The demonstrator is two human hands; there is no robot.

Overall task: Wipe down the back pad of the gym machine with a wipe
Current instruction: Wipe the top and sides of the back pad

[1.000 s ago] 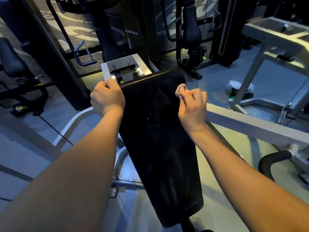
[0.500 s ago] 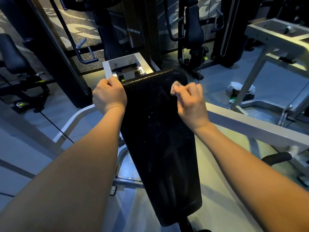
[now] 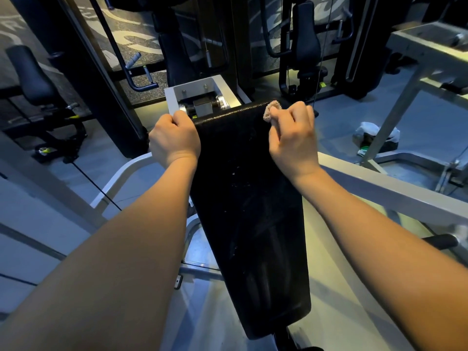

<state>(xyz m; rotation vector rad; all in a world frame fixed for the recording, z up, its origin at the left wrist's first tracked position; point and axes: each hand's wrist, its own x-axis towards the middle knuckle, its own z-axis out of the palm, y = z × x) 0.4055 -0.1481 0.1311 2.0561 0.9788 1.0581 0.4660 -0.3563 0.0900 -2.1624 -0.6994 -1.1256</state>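
Note:
A long black back pad (image 3: 250, 211) runs from the top centre down to the bottom of the view, with pale smears and specks on its surface. My left hand (image 3: 174, 138) is closed around the pad's upper left edge. My right hand (image 3: 293, 138) rests on the upper right part of the pad, its fingers pinched on a small crumpled beige wipe (image 3: 272, 110) that sticks out near the pad's top edge.
A white metal bracket (image 3: 202, 95) with rollers sits just behind the pad's top. White frame bars (image 3: 385, 191) cross on the right and curve on the left. A black handle grip (image 3: 440, 240) pokes out at the right. Other dark machines stand behind; a bag (image 3: 374, 138) lies on the floor.
My right hand with the wipe slid left across the pad's top, then back right and slightly up toward the top edge. My left hand kept its grip on the left edge.

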